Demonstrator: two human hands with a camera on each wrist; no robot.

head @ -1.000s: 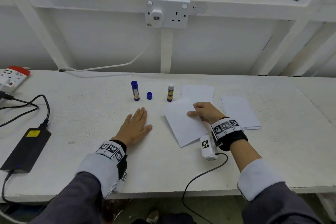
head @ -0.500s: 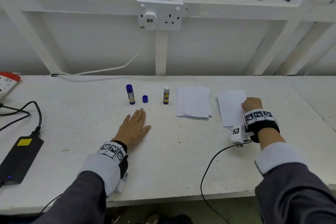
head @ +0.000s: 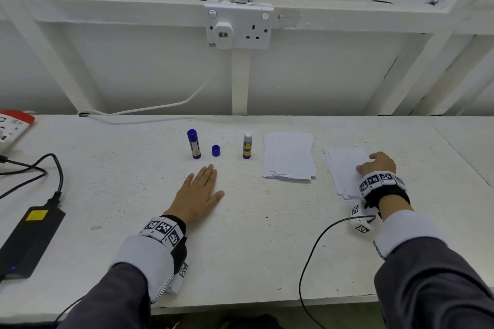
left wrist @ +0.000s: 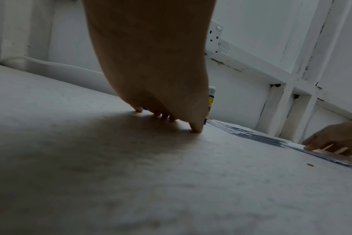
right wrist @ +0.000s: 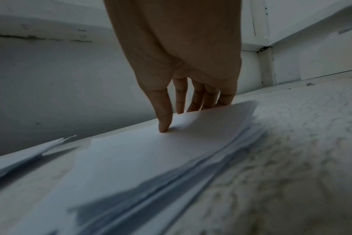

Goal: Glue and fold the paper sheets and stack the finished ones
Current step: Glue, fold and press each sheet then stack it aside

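My left hand lies flat and open on the white bench, holding nothing. My right hand is on the right-hand stack of folded sheets. Its thumb presses on the top sheet, and its fingers reach behind the sheet's slightly raised far edge, their tips hidden. A second stack of white sheets lies to the left of it. Behind my left hand stand a capped blue glue stick, a loose blue cap and an uncapped glue stick.
A black power brick with cables lies at the bench's left front. A red and white device sits at the far left. A wall socket hangs above, and a thin cable runs from my right wrist over the front edge.
My right hand carried a folded sheet from the middle of the bench to the right-hand stack and has stayed there. My left hand has not moved.
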